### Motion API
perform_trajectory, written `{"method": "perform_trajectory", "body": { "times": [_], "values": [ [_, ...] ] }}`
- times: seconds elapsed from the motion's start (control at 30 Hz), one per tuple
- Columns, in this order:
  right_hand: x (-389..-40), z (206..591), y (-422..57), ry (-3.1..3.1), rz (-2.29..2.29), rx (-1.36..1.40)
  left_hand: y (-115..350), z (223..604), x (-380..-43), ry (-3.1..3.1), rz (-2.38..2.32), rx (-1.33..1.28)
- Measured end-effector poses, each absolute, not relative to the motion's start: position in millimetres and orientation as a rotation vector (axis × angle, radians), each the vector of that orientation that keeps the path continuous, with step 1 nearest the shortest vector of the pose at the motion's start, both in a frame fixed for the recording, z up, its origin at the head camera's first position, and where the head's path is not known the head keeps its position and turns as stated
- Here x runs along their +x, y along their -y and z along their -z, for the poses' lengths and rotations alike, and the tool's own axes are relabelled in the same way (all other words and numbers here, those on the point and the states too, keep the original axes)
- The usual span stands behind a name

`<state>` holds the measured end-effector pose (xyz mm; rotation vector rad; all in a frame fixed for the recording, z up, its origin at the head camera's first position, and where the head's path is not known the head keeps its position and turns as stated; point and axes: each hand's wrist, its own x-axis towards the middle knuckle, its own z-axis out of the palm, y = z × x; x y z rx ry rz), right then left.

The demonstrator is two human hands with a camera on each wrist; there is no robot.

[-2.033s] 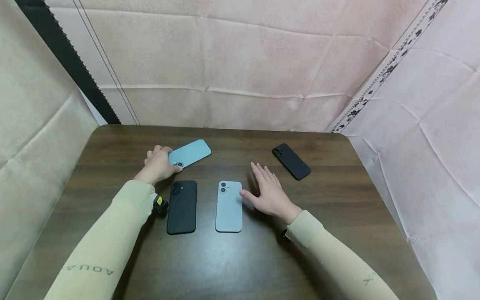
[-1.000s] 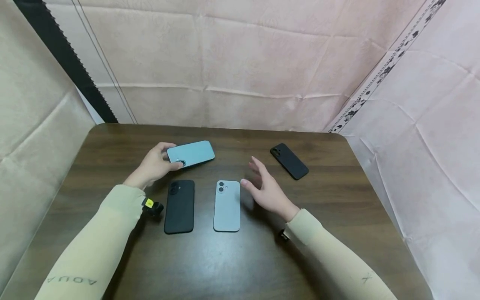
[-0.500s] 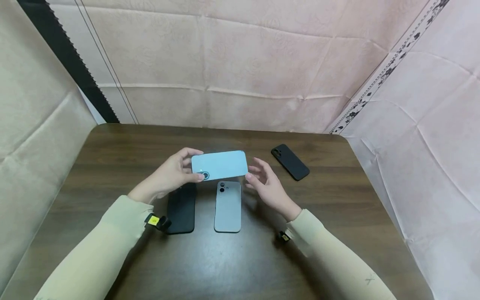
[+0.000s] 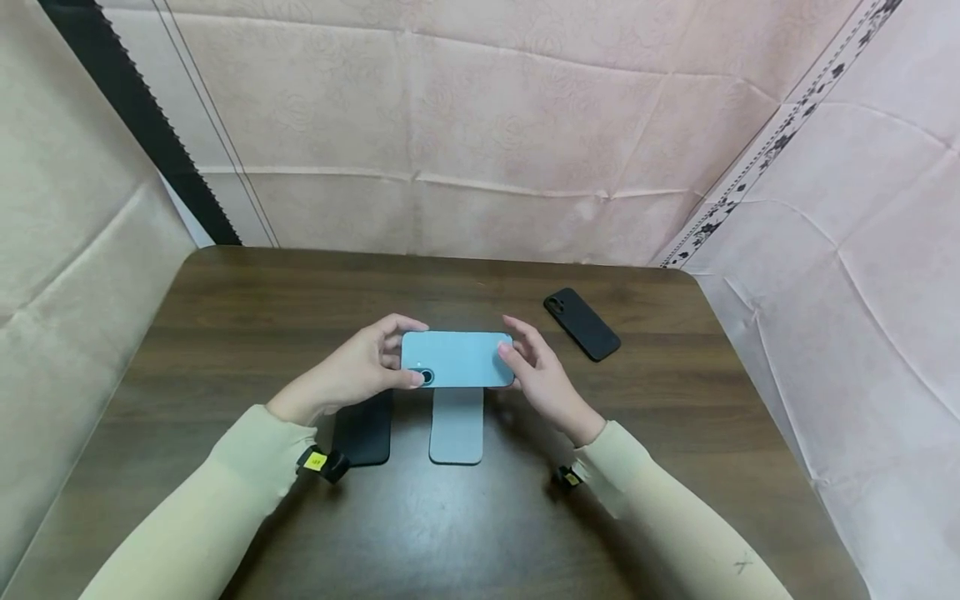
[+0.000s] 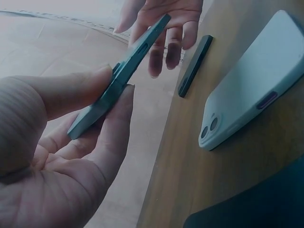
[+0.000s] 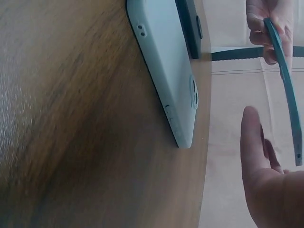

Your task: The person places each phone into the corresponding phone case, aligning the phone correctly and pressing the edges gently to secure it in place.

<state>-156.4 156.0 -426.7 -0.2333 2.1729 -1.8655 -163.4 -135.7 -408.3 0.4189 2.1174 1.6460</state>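
My left hand (image 4: 360,371) pinches the camera end of a light blue smartphone (image 4: 461,357), thumb on the back and fingers beneath. The phone is raised off the table, lying crosswise. Its edge (image 5: 135,54) faces the left wrist camera. At the phone's other end is my right hand (image 4: 551,387), fingers loosely bent. Its thumb overlaps the phone in the head view, but a gap separates thumb and phone in the right wrist view. Beneath lies a pale silver-blue smartphone (image 4: 457,429), its camera end hidden in the head view. A black smartphone (image 4: 363,433) is partly covered by my left hand.
Another black phone (image 4: 582,323) lies slanted toward the back right of the wooden table (image 4: 480,542). Pale cloth (image 4: 510,142) hangs behind the table and at both sides. Each wrist carries a small dark camera, such as the left wrist camera (image 4: 322,463).
My left hand has lifted the light blue phone from the back left and brought it right and nearer, over the silver-blue one. My right hand stays nearly in place, its fingers more bent.
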Motion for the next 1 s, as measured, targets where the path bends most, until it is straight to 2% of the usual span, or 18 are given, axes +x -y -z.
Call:
{"method": "perform_trajectory", "body": {
  "times": [0.53, 0.8, 1.0],
  "values": [
    [-145.2, 422.8, -154.2, -2.102, 1.857, -0.189, 133.7, 409.0, -152.7, -2.069, -1.642, 0.447],
    [-129.5, 411.3, -155.1, -2.151, 1.796, -0.083, 132.5, 409.6, -149.6, -2.005, -1.679, 0.468],
    [-122.6, 412.5, -159.0, -2.092, 1.763, -0.144, 134.2, 409.5, -149.5, -2.018, -1.709, 0.482]
  ]
}}
